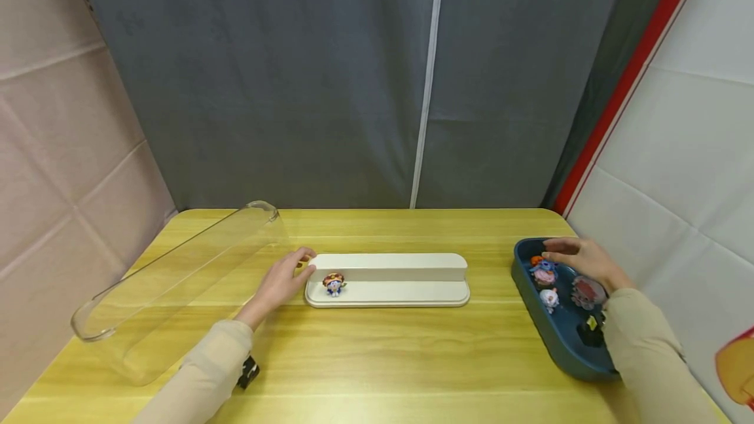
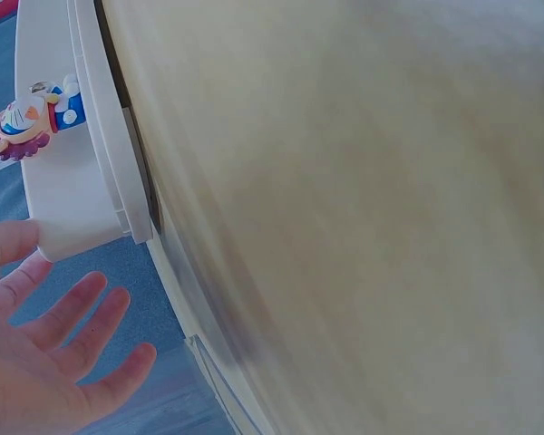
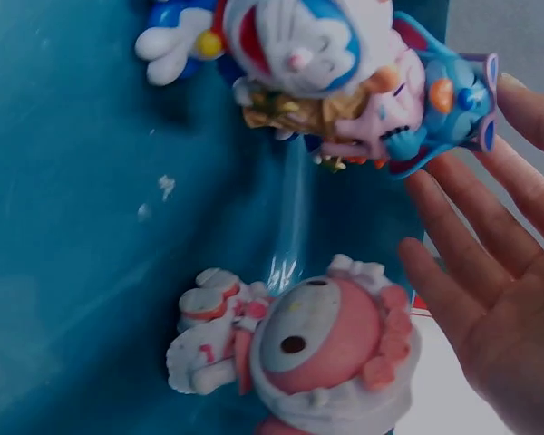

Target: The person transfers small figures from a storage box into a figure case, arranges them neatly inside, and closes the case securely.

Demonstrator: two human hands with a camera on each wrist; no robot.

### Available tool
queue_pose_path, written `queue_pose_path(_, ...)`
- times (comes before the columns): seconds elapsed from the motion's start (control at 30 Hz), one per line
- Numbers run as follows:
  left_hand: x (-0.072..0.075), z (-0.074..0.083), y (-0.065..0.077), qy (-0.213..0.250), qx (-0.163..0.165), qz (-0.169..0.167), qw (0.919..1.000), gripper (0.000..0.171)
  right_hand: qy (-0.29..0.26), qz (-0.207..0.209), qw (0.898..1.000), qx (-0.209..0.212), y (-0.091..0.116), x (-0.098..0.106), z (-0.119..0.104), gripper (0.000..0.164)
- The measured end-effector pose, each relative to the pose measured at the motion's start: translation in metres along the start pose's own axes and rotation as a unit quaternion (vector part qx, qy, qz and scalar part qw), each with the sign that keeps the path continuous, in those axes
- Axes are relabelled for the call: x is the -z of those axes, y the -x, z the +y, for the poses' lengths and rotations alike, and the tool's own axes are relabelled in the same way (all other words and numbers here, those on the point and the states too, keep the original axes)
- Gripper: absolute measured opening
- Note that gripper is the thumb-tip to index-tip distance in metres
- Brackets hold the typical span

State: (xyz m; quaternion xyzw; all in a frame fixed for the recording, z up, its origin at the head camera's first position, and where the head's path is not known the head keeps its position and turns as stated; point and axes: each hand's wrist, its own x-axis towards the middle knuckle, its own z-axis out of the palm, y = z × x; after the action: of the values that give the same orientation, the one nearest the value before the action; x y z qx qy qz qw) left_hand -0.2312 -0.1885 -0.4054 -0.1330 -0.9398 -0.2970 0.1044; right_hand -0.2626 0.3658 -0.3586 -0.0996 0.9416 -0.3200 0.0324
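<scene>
My left hand [image 1: 281,283] is at the left end of a white two-step display stand [image 1: 389,292], thumb and fingertips right at its edge and the other fingers spread in the left wrist view. A small figurine [image 1: 334,284] with a dark red and yellow top stands on the lower step near that end. My right hand [image 1: 586,260] reaches over the far end of a dark blue tray [image 1: 544,329]. Its extended fingers are right beside a blue big-eared figurine with glasses [image 3: 453,104], not curled round it. A blue-and-white cat figurine [image 3: 299,45] and a pink-and-white hooded figurine [image 3: 331,331] are also in the tray.
A long transparent cover [image 1: 177,286] lies slanted across the table's left side. Behind the table [image 1: 400,358] hangs a grey curtain [image 1: 294,84]. A white wall panel [image 1: 695,149] with a red border rises on the right. An orange-yellow object [image 1: 737,368] shows at the lower right edge.
</scene>
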Motion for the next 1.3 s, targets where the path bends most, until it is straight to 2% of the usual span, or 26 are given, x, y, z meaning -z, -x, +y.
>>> queue_pose_path(0.3,0.000,0.002,0.001,0.003,0.004,-0.001,1.0000,0.023,0.001,-0.018,1.000,0.005,0.003,-0.002,0.005,0.057)
queue_pose_path(0.6,-0.001,0.001,0.000,0.006,0.000,0.001,1.0000,0.023,-0.023,-0.036,0.999,-0.006,0.008,-0.002,0.006,0.058)
queue_pose_path(0.87,-0.001,0.001,0.000,0.005,0.007,-0.003,1.0000,0.023,-0.020,-0.039,0.999,0.012,0.008,-0.003,0.010,0.055)
queue_pose_path(1.13,-0.002,0.001,0.000,0.009,0.011,-0.006,0.9999,0.024,-0.016,-0.062,0.998,0.025,0.011,-0.001,0.006,0.050)
queue_pose_path(1.3,-0.002,0.002,0.000,0.012,0.010,-0.008,0.9998,0.025,-0.012,-0.060,0.998,0.026,0.012,-0.001,0.005,0.048)
